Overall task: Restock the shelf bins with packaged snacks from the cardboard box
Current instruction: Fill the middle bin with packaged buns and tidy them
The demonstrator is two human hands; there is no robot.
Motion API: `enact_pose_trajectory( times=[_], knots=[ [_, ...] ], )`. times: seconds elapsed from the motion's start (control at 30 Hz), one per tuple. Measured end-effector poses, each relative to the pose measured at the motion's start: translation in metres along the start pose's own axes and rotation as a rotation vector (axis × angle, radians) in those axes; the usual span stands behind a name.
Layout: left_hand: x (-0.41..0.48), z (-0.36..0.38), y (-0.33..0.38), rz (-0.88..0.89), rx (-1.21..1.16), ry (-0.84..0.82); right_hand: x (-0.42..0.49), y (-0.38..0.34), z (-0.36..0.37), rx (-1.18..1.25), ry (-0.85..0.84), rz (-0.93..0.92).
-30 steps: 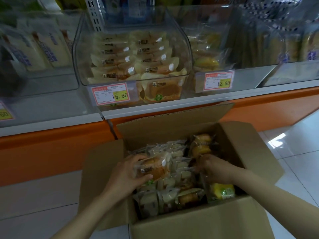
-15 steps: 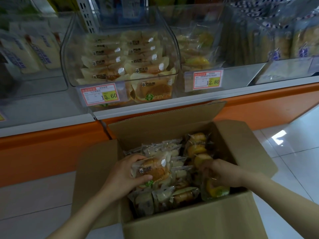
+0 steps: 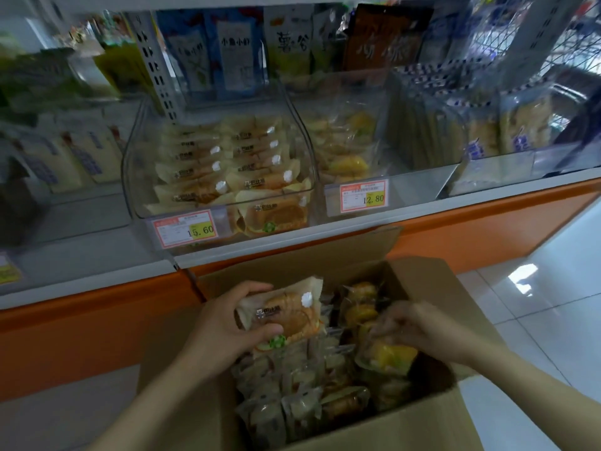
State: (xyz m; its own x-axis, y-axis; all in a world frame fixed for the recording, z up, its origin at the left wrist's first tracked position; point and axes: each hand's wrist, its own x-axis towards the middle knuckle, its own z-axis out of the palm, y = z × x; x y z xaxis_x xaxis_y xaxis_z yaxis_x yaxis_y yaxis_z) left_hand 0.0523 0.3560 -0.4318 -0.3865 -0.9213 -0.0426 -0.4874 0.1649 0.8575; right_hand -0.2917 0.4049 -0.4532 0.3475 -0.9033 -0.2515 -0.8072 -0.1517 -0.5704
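Raised since the earlier frame, the left hand (image 3: 227, 323) now holds a bread packet (image 3: 283, 312) above the packed rows in the cardboard box (image 3: 374, 428), where a moment before the packet sat lower among them. Thumb lies across the packet's lower edge and fingers wrap its far edge, a firm grasp. The packet is tilted, printed face towards the camera, over the rear left part of the box. The right hand (image 3: 419, 327), blurred by motion, is over the right side of the box with fingers curled onto the clear wrapper top of a yellow cake packet (image 3: 390, 354), which stands higher than the neighbouring packets. Both box flaps at the rear and right stand open. Directly behind the box, a clear bin (image 3: 136, 177) on the shelf holds two columns of matching bread packets and carries a 15.60 price tag (image 3: 185, 229). Behind the box's right side, a second bin (image 3: 383, 131) holds yellow-filled packets and carries a 12.80 price tag (image 3: 364, 196).
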Motion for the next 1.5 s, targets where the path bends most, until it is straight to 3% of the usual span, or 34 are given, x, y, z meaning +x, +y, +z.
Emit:
enact_pose_trajectory(
  times=[0.27, 0.43, 0.6, 0.83, 1.0, 1.2, 1.33, 1.5],
  knots=[
    [0.034, -0.043, 0.072, 0.176, -0.061, 0.216, 0.008, -0.067, -0.172, 0.226, 0.622, -0.337],
    [0.059, -0.056, 0.108, 0.287, -0.07, 0.276, 0.062, -0.075, -0.25, 0.031, 0.809, -0.362],
    [0.083, -0.063, 0.118, 0.305, -0.134, 0.296, 0.14, -0.047, -0.264, -0.248, 0.723, -0.052],
    [0.106, -0.07, 0.107, 0.273, -0.211, 0.304, 0.2, -0.031, -0.286, -0.499, 0.606, 0.067],
    [0.113, -0.072, 0.103, 0.269, -0.229, 0.294, 0.222, -0.02, -0.283, -0.485, 0.422, 0.129],
    [0.12, -0.073, 0.099, 0.274, -0.215, 0.306, 0.236, 0.003, -0.266, -0.266, 0.426, 0.119],
    [0.125, -0.074, 0.098, 0.294, -0.249, 0.283, 0.234, 0.011, -0.268, -0.288, 0.248, 0.156],
    [0.13, -0.075, 0.097, 0.31, -0.284, 0.275, 0.243, 0.013, -0.277, -0.368, 0.436, 0.14]
  ],
)
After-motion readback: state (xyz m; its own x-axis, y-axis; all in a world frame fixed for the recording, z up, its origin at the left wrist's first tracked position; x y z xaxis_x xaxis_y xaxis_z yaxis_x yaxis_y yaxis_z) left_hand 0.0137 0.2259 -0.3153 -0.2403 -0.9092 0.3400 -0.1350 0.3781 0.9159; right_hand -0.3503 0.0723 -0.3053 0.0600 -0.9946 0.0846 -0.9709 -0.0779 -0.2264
